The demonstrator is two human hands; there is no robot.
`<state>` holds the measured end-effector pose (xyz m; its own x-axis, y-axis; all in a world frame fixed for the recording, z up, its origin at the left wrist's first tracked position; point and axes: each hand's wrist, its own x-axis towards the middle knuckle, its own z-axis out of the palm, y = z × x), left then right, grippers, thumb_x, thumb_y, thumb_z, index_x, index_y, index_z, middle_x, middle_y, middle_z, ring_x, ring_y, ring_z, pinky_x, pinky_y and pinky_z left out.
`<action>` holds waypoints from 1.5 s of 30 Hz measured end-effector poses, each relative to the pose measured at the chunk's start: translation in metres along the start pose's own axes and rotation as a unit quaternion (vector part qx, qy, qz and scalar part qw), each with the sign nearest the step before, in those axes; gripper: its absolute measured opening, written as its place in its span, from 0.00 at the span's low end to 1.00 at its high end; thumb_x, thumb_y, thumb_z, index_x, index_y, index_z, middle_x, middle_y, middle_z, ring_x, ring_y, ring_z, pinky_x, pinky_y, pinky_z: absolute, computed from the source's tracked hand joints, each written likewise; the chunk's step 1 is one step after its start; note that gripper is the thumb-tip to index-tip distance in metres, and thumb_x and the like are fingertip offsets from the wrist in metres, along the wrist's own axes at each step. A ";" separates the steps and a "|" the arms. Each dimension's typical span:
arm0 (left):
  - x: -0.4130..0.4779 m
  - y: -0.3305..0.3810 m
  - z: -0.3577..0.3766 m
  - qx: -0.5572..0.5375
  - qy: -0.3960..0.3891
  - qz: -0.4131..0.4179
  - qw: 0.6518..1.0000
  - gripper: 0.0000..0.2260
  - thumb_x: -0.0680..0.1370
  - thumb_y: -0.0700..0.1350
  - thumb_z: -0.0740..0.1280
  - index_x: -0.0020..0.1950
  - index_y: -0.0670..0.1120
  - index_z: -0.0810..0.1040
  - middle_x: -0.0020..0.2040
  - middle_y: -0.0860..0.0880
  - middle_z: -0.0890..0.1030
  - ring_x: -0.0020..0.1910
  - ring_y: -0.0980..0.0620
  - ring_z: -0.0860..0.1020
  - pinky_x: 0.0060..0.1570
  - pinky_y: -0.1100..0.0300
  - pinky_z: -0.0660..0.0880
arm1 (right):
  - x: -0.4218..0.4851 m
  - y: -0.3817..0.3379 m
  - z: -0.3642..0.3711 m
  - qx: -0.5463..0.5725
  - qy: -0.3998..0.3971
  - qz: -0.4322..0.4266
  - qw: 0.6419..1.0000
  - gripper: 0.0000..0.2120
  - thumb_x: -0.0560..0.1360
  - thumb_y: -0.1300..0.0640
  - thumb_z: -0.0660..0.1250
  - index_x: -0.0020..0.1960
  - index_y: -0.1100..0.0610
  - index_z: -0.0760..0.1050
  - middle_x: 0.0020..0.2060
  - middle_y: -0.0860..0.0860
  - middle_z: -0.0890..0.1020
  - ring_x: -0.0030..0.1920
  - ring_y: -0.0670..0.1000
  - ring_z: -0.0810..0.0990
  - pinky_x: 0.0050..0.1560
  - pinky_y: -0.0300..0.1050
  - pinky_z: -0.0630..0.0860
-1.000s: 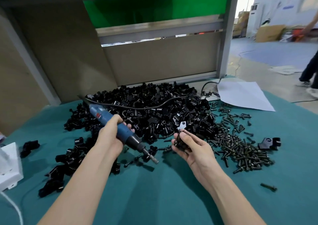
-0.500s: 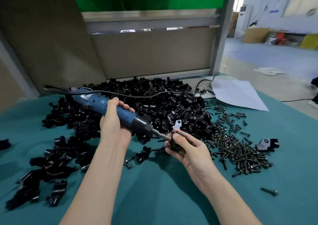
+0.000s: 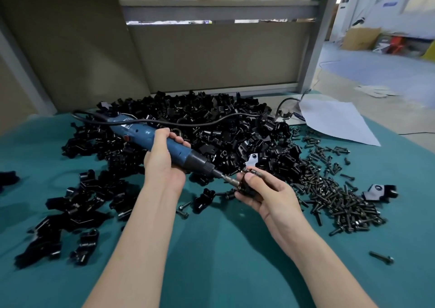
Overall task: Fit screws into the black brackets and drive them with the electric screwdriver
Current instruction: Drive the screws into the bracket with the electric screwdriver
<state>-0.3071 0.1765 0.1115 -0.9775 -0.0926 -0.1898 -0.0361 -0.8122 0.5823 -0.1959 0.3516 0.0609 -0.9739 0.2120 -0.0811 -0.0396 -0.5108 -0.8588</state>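
The blue electric screwdriver (image 3: 162, 145) is gripped around its body by the left hand (image 3: 162, 164), its bit angled down to a black bracket (image 3: 246, 187) pinched in the fingers of the right hand (image 3: 268, 194) above the teal table (image 3: 223, 248). Loose brackets (image 3: 211, 131) are heaped behind, and screws (image 3: 334, 194) are piled just right of the hands.

Right hand (image 3: 270, 197) is covering most of the bracket (image 3: 247, 190); its shape is not reading clearly. The bit (image 3: 227, 178) is disappearing behind the thumb, hiding any screw contact. Left hand (image 3: 162, 164) is masking the electric screwdriver (image 3: 141, 134) mid-body. Both forearms are running off the bottom edge. 1 stray bracket (image 3: 8, 178) is being cropped at left. Far-right boxes (image 3: 360, 38) are blurring.
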 end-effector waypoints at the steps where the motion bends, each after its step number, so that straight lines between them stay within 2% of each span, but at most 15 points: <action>1: 0.000 -0.001 0.000 0.003 0.002 -0.001 1.000 0.10 0.76 0.38 0.68 0.37 0.45 0.71 0.32 0.51 0.75 0.29 0.55 0.73 0.35 0.61 0.77 | 0.000 0.000 0.000 0.000 -0.001 -0.001 1.000 0.17 0.67 0.56 0.77 0.54 0.60 0.86 0.52 0.60 0.87 0.53 0.55 0.87 0.48 0.46 0.84; 10: -0.003 -0.005 -0.001 0.019 0.025 -0.007 0.999 0.10 0.77 0.39 0.68 0.38 0.44 0.72 0.30 0.50 0.75 0.26 0.55 0.74 0.32 0.61 0.77 | -0.001 0.001 -0.003 -0.035 0.003 -0.030 0.999 0.21 0.68 0.53 0.77 0.59 0.58 0.84 0.53 0.57 0.88 0.57 0.55 0.86 0.53 0.46 0.84; 14: -0.005 -0.008 0.002 0.015 0.027 -0.004 1.000 0.10 0.77 0.38 0.68 0.38 0.44 0.72 0.29 0.50 0.75 0.26 0.55 0.74 0.33 0.61 0.77 | 0.000 0.002 -0.004 -0.036 0.012 -0.032 0.999 0.12 0.76 0.59 0.74 0.59 0.58 0.84 0.52 0.57 0.88 0.56 0.55 0.86 0.53 0.47 0.84; 17: -0.007 -0.011 0.003 0.011 0.030 -0.004 0.999 0.09 0.76 0.38 0.69 0.38 0.44 0.72 0.30 0.50 0.76 0.27 0.54 0.74 0.34 0.60 0.77 | 0.001 0.001 -0.006 -0.024 0.025 -0.027 0.999 0.09 0.77 0.61 0.73 0.57 0.59 0.85 0.51 0.58 0.88 0.54 0.55 0.87 0.51 0.47 0.84; 19: -0.008 -0.011 0.003 0.009 0.034 -0.005 0.999 0.09 0.76 0.38 0.69 0.39 0.44 0.72 0.30 0.50 0.76 0.27 0.54 0.75 0.33 0.60 0.78 | 0.001 0.001 -0.005 -0.018 0.029 -0.023 0.999 0.09 0.76 0.60 0.74 0.56 0.59 0.85 0.51 0.58 0.87 0.53 0.55 0.87 0.51 0.47 0.84; 22: -0.009 -0.012 0.004 0.010 0.034 -0.006 0.999 0.09 0.76 0.38 0.69 0.39 0.44 0.72 0.29 0.50 0.76 0.26 0.54 0.75 0.32 0.60 0.77 | 0.001 0.000 -0.004 -0.010 0.032 -0.022 0.999 0.16 0.70 0.56 0.77 0.57 0.60 0.84 0.51 0.59 0.87 0.52 0.56 0.87 0.51 0.48 0.84; 27: -0.011 -0.013 0.006 0.013 0.025 -0.002 1.000 0.09 0.76 0.37 0.68 0.38 0.44 0.72 0.29 0.50 0.76 0.26 0.54 0.75 0.33 0.61 0.78 | 0.002 -0.001 -0.005 0.006 0.032 -0.014 0.999 0.16 0.67 0.56 0.77 0.54 0.59 0.86 0.50 0.60 0.87 0.51 0.56 0.87 0.50 0.48 0.85; 34: -0.013 -0.013 0.008 0.014 0.031 -0.002 0.999 0.09 0.76 0.36 0.68 0.38 0.43 0.71 0.29 0.50 0.76 0.25 0.54 0.75 0.33 0.60 0.78 | 0.003 -0.001 -0.005 0.008 0.035 -0.015 0.999 0.21 0.66 0.56 0.77 0.58 0.62 0.83 0.49 0.60 0.87 0.50 0.56 0.87 0.49 0.48 0.85; 45: -0.014 -0.014 0.008 0.033 0.032 0.002 0.999 0.08 0.74 0.36 0.68 0.38 0.43 0.71 0.30 0.49 0.76 0.29 0.53 0.75 0.34 0.59 0.78 | 0.002 -0.001 -0.005 0.009 0.034 -0.013 0.999 0.22 0.67 0.56 0.76 0.58 0.63 0.83 0.48 0.59 0.87 0.48 0.55 0.87 0.48 0.48 0.85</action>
<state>-0.2949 0.1936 0.1123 -0.9626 -0.1330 -0.2362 -0.0488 -0.7722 0.6335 -0.1971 0.3566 0.0586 -0.9550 0.2817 -0.0933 -0.0701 -0.5198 -0.8514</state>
